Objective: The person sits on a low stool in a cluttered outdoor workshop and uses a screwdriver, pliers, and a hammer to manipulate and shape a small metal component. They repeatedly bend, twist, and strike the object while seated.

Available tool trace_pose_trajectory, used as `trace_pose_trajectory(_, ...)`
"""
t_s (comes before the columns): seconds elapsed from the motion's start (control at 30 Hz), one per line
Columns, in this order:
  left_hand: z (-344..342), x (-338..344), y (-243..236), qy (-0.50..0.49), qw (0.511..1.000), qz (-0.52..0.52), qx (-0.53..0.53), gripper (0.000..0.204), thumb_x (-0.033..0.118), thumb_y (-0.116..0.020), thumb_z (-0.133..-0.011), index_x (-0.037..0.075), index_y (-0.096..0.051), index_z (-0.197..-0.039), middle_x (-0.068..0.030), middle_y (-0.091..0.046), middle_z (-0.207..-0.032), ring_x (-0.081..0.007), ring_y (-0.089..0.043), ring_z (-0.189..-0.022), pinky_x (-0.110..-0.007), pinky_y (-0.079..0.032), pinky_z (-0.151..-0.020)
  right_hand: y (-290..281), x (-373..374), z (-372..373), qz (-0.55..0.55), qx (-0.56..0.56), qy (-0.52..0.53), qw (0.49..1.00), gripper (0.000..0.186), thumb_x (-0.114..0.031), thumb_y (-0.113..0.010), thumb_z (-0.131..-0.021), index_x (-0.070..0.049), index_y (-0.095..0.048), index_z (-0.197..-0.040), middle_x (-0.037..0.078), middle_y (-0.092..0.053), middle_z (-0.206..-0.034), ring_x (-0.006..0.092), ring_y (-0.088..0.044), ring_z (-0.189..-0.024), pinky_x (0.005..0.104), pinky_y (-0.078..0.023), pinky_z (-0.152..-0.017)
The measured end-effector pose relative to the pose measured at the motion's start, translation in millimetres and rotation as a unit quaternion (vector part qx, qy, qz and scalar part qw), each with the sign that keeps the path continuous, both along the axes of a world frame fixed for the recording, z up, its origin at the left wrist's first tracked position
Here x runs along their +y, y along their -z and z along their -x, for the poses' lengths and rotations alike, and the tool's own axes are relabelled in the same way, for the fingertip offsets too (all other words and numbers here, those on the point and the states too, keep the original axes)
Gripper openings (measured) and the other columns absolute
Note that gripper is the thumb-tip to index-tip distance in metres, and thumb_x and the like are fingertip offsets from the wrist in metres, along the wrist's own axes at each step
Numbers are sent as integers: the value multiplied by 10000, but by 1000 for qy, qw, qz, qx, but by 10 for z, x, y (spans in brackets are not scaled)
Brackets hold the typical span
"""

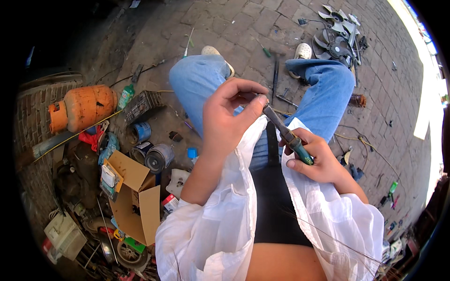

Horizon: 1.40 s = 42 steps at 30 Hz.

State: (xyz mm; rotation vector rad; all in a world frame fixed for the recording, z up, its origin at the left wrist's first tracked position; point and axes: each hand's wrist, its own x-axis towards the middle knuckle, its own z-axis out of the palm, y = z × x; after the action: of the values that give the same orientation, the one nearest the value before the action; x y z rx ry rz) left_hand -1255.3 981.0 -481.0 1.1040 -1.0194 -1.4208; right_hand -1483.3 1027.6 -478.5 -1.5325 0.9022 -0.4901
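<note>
My right hand [316, 157] is closed around the green handle of a hand tool with a dark metal shaft [280, 122]. A metal collar sits between handle and shaft. The tool slants up and to the left over my lap; its exact kind is unclear. At its far end my left hand [232, 114] is closed, thumb and fingers pinching the tip. Something small may be between those fingers, but they hide it. Both forearms rest near the open white shirt [215, 234], above my jeans [199, 79].
A hammer [275, 75] and screwdriver [266, 52] lie between my feet. Fan parts [338, 49] are at the far right. On the left are an orange gas cylinder [91, 108], a black crate [143, 107], paint cans [159, 158] and an open cardboard box [150, 210]. Cables [375, 150] cross the paving.
</note>
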Motion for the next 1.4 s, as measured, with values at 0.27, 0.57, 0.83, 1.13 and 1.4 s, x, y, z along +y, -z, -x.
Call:
trace_pose_trajectory(0.27, -42, -65, 108, 65, 978, 40, 193, 73, 37, -558, -889, -12, -570, -941, -51, -581, -809, -71, -536, -638, -202, -436, -549, -24, 22, 7, -136, -142, -52, 979, 211, -128, -652, -838, 48, -606, -733, 118, -637, -892, 210, -598, -793, 329, -486, -690)
trace_pose_trajectory(0.57, 233, -137, 68, -161, 957, 222, 99, 237, 174, -408, -1003, 0, -511, -880, -11, -464, -605, -41, -359, -402, -201, -270, -389, 13, 126, -62, -359, -318, -76, 874, 349, -174, -598, -907, -30, -489, -608, 122, -582, -730, 138, -517, -636, 260, -391, -511)
trace_pose_trajectory(0.83, 287, -115, 30, -182, 966, 159, 92, 334, 286, -361, -1031, 33, -456, -835, 10, -374, -535, -51, -291, -361, -215, -227, -362, -69, 91, -32, -375, -242, -73, 892, 311, -171, -605, -900, 2, -534, -652, 108, -595, -743, 150, -538, -654, 277, -413, -551)
trace_pose_trajectory(1.13, 309, -123, -67, -226, 966, 102, 71, 393, 349, -324, -1035, 42, -445, -822, 25, -305, -432, -47, -253, -354, -229, -184, -355, -18, -6, -46, -53, -157, -39, 985, 305, -172, -720, -810, 16, -557, -635, 201, -573, -1091, 298, -568, -968, 376, -457, -813)
trace_pose_trajectory(1.4, 296, -106, -66, -219, 969, 99, 49, 379, 337, -337, -1033, 46, -451, -818, 33, -301, -447, -43, -257, -356, -228, -182, -358, -95, 15, -74, 82, 8, -28, 996, 258, -163, -772, -746, 48, -623, -749, 250, -497, -1161, 365, -542, -1013, 404, -443, -870)
